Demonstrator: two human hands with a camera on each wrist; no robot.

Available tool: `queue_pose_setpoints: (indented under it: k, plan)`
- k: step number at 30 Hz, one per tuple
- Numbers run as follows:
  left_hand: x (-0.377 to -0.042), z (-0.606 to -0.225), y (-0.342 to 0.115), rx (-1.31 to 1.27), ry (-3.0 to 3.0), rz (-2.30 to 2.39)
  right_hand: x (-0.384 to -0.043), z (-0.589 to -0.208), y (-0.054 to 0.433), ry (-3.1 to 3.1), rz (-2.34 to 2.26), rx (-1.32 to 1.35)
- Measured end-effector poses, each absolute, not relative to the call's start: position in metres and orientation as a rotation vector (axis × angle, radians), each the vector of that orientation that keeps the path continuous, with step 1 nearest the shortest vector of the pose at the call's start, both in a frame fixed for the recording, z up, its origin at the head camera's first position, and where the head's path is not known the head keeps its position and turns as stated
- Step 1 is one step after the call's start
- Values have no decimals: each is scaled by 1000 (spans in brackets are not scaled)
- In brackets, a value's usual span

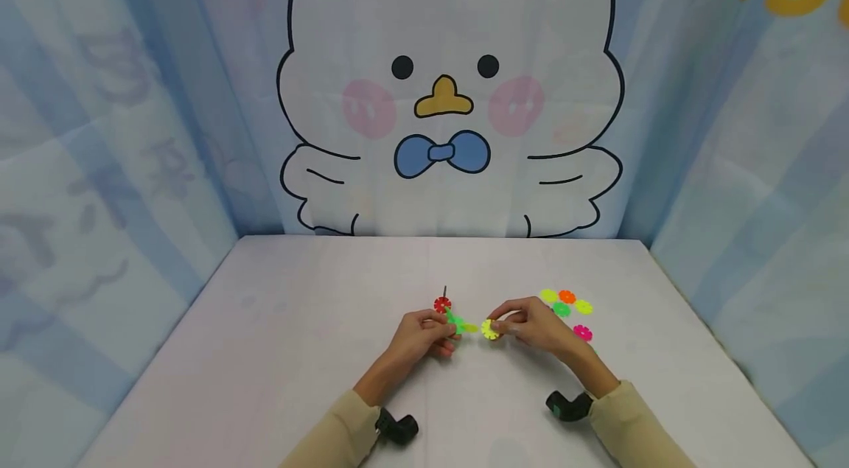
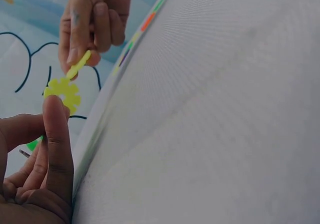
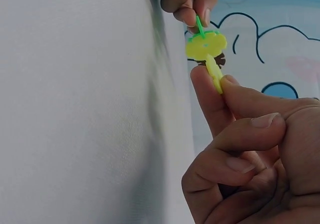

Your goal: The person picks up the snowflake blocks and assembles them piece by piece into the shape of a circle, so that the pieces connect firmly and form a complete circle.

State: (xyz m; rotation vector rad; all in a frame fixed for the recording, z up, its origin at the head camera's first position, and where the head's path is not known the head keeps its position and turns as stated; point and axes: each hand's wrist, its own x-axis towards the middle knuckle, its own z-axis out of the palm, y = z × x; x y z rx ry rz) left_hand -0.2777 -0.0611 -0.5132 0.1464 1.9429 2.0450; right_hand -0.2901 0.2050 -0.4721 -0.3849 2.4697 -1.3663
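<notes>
My left hand [image 1: 419, 335] pinches a small cluster of joined plastic snowflake discs: a red disc [image 1: 441, 304], a green disc [image 1: 456, 321] and a yellow disc [image 2: 71, 90] facing the other hand. A thin dark piece [image 1: 445, 291] sticks up from the red one. Between thumb and forefinger, my right hand [image 1: 536, 325] holds a single notched yellow snowflake disc [image 1: 489, 329]. In the right wrist view that yellow disc [image 3: 214, 74] stands edge-on beside the cluster's yellow disc [image 3: 204, 45]; whether they touch I cannot tell. Fingers hide part of the cluster.
Loose snowflake discs lie on the white table [image 1: 298, 350] beyond the right hand: an orange disc [image 1: 567, 296], a green disc [image 1: 561, 309], a pink disc [image 1: 583, 333] and yellow ones [image 1: 584, 306]. A printed curtain [image 1: 444, 195] stands behind the table's far edge.
</notes>
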Motion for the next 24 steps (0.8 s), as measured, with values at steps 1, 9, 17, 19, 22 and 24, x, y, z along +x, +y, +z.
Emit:
queue_pose_setpoints:
  k: [1,9,17,19,22,24]
  plan:
    - [-278,-514,-61,150,1940,2045,-290,-473,205,2464,-1368,-381]
    - [-277,-512,-60,165,1914,2061,-290,-477,200,2455,-1373,-447]
    - [-275,-511,-62,174,1932,2052,-289,-481,195,2466,-1405,-462]
    - [-275,-511,-62,179,1941,2056,-288,-482,194,2472,-1415,-445]
    - [-276,-512,-62,188,1955,2055,-287,-482,191,2479,-1433,-410]
    - [-277,-513,-62,187,1947,2060,-286,-482,190,2485,-1449,-391]
